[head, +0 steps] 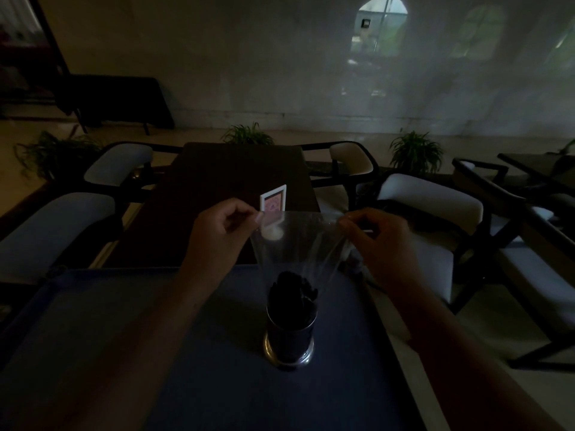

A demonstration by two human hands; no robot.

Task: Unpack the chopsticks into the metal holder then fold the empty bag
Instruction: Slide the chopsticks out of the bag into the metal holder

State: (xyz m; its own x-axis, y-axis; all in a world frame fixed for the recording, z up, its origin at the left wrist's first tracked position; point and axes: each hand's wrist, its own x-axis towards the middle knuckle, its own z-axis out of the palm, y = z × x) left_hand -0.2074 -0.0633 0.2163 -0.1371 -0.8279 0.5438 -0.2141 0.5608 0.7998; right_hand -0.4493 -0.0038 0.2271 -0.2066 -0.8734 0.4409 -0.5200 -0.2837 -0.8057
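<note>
I am pinching a clear, glossy plastic bag (295, 241), thin and creased, above a shiny polished metal holder (291, 337) that is standing on a matt blue cloth-like table cover (124, 321).

Nothing readable is showing anywhere in your view. The only printed surface is a small upright card (273, 198) with a white border, standing on the dark table (217, 181) just beyond your left hand (222, 231); it is carrying a reddish pattern, but the light is too dim to make out any letters or numbers on it. The clear bag (295, 241) you are stretching between your left hand and right hand (378, 236) is bearing no legible print or label.
</note>
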